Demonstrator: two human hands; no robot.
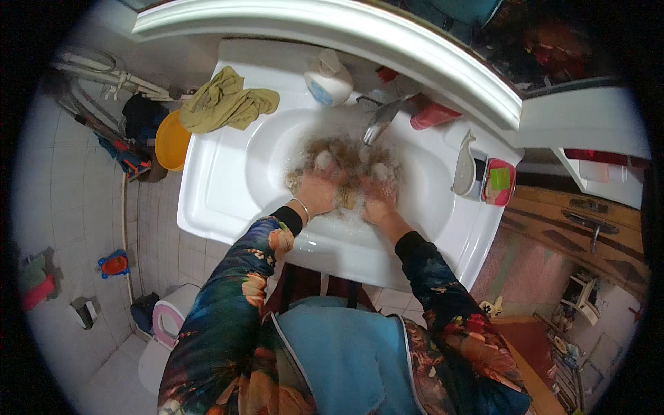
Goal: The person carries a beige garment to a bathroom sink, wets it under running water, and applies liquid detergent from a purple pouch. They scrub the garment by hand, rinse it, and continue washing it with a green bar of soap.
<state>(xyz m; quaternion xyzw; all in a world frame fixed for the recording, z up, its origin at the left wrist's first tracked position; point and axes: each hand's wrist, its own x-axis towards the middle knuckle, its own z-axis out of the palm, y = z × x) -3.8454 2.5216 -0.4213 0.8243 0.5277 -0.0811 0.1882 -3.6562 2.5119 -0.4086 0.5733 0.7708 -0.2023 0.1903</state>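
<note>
A wet, brownish cloth covered in suds lies bunched in the white washbasin. My left hand, with a bangle at its wrist, grips the cloth's left part. On the right part, my right hand holds it too. Foam and motion blur hide most of my fingers. Just beyond my hands, the chrome faucet reaches over the bowl; whether water runs from it I cannot tell.
An olive cloth is draped on the basin's back left corner, near an orange basin. Behind the bowl stand a white pump bottle and a red cup. Green soap rests in a pink dish at right.
</note>
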